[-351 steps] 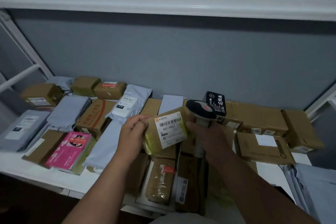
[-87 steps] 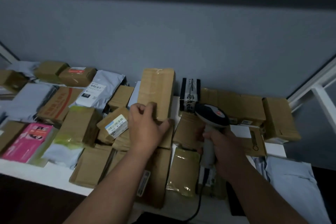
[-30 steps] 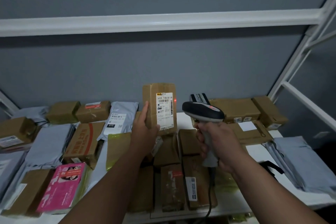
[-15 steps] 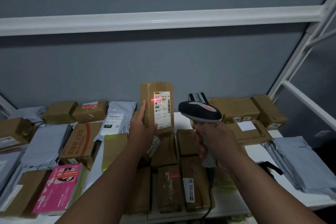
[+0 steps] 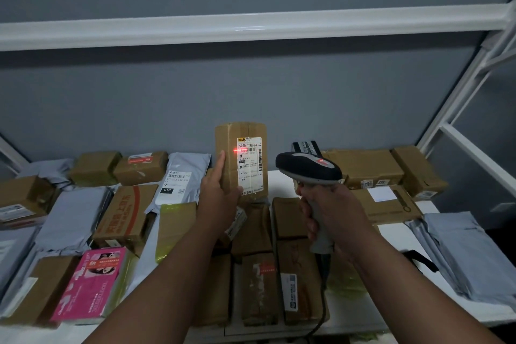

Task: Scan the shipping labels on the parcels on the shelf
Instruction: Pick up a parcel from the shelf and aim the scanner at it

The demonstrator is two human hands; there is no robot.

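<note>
Left hand (image 5: pixel 220 198): we hold one box (image 5: pixel 240 158) upright above the shelf (image 5: pixel 396 234), thumb on its front, index finger straight along its left edge.
Right hand (image 5: pixel 332 209): we grip one scanner (image 5: pixel 308 169) by its handle, fingers curled round it, head aimed at the box.
Box: brown, taped; one white label (image 5: pixel 250 166) facing us, a red line on its upper barcode.
Shelf: brown boxes, several grey bags (image 5: pixel 472 254), one pink packet (image 5: pixel 92 285).
</note>
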